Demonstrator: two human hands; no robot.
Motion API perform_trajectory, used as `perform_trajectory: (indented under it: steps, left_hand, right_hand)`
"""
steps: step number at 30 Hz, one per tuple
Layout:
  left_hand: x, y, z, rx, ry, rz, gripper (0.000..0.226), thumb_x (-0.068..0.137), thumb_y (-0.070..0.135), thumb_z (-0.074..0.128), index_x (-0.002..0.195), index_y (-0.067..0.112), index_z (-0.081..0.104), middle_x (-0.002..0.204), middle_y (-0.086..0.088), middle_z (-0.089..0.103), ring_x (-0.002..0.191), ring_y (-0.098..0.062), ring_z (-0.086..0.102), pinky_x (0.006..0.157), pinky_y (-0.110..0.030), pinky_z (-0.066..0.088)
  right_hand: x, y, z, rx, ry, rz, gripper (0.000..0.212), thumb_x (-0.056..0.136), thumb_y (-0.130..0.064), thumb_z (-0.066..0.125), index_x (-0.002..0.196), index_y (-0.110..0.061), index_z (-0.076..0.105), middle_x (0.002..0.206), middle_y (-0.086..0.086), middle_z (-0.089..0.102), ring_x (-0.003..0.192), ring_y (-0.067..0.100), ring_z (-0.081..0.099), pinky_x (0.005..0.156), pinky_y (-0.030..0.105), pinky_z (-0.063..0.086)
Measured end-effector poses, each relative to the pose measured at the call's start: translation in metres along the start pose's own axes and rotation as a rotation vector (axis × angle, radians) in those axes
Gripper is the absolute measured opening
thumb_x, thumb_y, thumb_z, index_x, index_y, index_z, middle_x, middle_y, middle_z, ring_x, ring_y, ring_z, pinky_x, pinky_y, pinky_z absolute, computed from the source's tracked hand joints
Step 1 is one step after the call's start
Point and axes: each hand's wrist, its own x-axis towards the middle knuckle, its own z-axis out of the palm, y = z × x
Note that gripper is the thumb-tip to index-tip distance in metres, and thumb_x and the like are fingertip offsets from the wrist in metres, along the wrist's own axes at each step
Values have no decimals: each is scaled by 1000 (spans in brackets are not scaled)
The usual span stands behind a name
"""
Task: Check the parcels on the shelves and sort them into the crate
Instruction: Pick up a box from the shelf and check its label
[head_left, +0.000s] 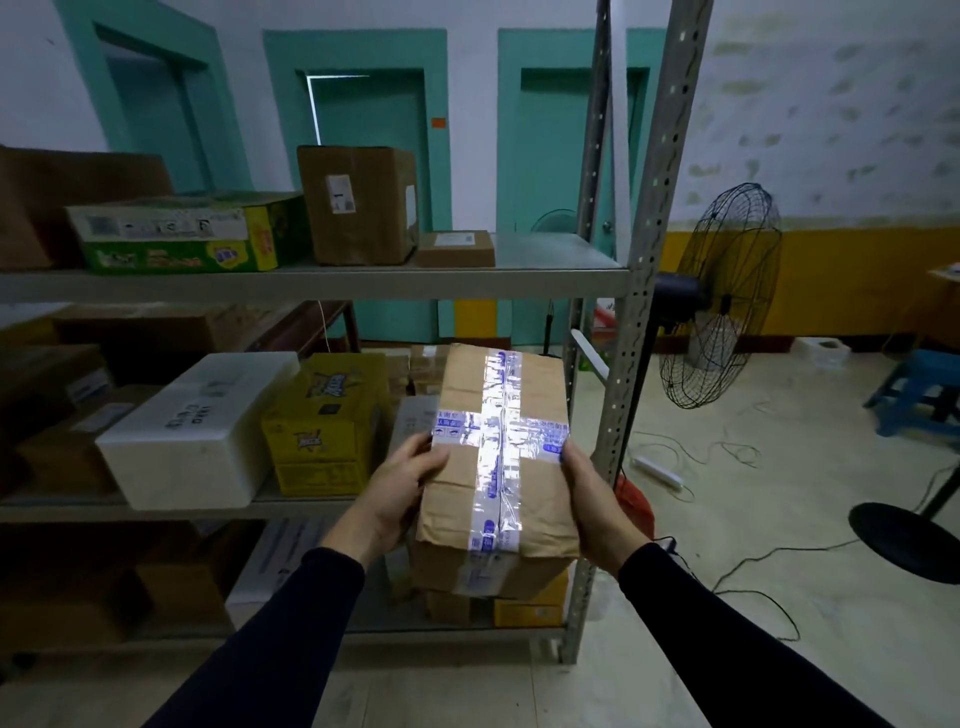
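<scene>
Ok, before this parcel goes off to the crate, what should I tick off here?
1. Both hands on the parcel: ok. Left hand grips its left side, right hand its right.
2. Parcel clear of the shelf: ok, it is held in front of the rack, resting on nothing.
3. Tape intact: ok, a cross of printed tape spans the top; the cardboard is creased.
4. Shipping label checked: cannot tell, none shows on the faces in view.
5. Crate located: cannot tell, none in view.
6. Path to the right: not ok, a fan and cables sit on the floor there.
</scene>
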Motion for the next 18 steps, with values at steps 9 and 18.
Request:
perform_trajectory:
  steps: [9,18]
  left_hand:
    - [-1,2,0,80,27,19,35,95,11,48,123,29,61,116,-12,68,113,-34,59,99,-52,45]
    - [-4,1,2,183,5,22,43,91,17,58,130,37,57,115,-5,71,107,-30,66,92,-49,53]
  right_hand:
    - [-1,-7,-4,-95,-45,-29,32,106,-36,43,130,-26,61,120,7,73,112,30,69,98,48,55]
    - [5,-3,-17,-72,74,112,60,98,-59,41,118,-11,70,110,17,72,100,33,63,97,43,44]
